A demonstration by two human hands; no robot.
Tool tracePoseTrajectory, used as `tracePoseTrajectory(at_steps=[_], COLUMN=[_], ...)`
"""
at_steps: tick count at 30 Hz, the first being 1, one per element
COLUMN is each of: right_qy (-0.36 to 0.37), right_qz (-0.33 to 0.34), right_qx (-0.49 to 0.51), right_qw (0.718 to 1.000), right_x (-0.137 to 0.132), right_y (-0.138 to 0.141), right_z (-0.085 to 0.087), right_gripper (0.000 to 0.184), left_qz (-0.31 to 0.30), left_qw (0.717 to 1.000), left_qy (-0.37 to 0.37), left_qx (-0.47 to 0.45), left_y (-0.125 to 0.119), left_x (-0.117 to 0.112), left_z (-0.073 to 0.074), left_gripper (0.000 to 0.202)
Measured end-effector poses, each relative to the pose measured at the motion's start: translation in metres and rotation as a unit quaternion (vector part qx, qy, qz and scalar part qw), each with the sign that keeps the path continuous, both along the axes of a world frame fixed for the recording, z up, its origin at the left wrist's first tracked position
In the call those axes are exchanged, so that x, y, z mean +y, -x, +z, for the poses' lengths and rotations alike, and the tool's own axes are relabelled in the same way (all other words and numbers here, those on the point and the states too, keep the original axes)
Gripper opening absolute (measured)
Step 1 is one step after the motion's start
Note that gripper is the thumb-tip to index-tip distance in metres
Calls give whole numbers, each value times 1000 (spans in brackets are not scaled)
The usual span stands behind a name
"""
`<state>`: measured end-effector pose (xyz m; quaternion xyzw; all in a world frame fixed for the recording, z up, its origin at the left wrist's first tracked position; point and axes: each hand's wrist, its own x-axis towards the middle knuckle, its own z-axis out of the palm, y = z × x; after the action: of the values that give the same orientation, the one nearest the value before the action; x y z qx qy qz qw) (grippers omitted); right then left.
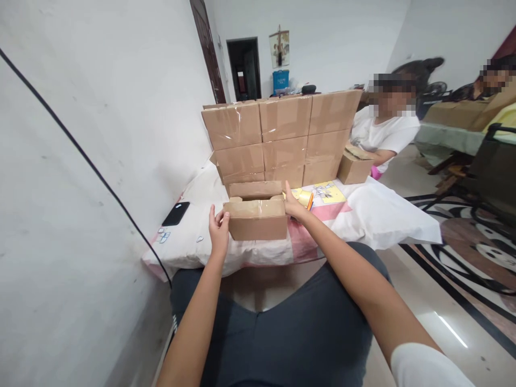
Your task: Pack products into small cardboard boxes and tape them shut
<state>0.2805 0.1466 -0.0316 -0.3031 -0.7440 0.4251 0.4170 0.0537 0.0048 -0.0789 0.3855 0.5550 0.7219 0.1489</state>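
A small cardboard box (258,227) stands at the near edge of the table, its top flaps raised at front and back. My left hand (219,227) holds the box's left end, fingers bent against its corner. At the opposite end, my right hand (294,205) grips the box with the thumb pointing up; its other fingers are partly hidden. Just beyond my right hand lie an orange pen-like item (310,201) and a yellow sheet (329,192) with paper pieces on it. The inside of the box is mostly out of sight.
Behind the box rises a wall of stacked, taped cartons (284,123). A black phone (176,214) and paper cutouts (163,235) lie at left on the cloth-covered table (258,257). Across the table, a person in a white shirt (389,131) sits beside another carton (355,165).
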Motion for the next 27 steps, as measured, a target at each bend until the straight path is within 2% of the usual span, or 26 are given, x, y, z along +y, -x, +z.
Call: tracePoseTrajectory(at_steps=[2, 3, 5, 6, 10, 14, 18, 20, 23, 27], right_qy=[65, 74, 39, 6, -106, -154, -176, -179, -176, -178], right_qz=[-33, -60, -83, -73, -17, -10, 13, 16, 19, 47], right_qx=[75, 103, 109, 83, -51, -108, -150, -155, -171, -198], right_qw=[995, 990, 990, 994, 993, 982, 973, 971, 969, 963], right_x=[4, 6, 9, 11, 11, 8, 3, 0, -2, 2], right_y=[0, -1, -5, -8, -17, -22, -29, -32, -33, -32], right_z=[0, 3, 10, 14, 24, 27, 30, 31, 31, 27], right_gripper=[81, 67, 44, 40, 44, 42, 30, 28, 30, 37], left_qz=[0, 2, 8, 13, 38, 27, -61, -77, -59, -20], left_qw=[1000, 1000, 1000, 999, 994, 971, 921, 900, 876, 828], left_qy=[0, 0, 2, 5, 23, 42, 80, 98, 121, 159], left_qx=[6, 12, 29, 39, 102, 232, 376, 417, 463, 537], left_y=[1, 1, 2, 1, 0, -1, -5, -9, -17, -30], left_x=[4, 6, 9, 10, 10, 4, 0, -1, -1, 1], left_z=[0, -1, -2, -2, 1, 18, 38, 42, 41, 42], left_gripper=[79, 78, 75, 73, 56, 36, 46, 46, 45, 60])
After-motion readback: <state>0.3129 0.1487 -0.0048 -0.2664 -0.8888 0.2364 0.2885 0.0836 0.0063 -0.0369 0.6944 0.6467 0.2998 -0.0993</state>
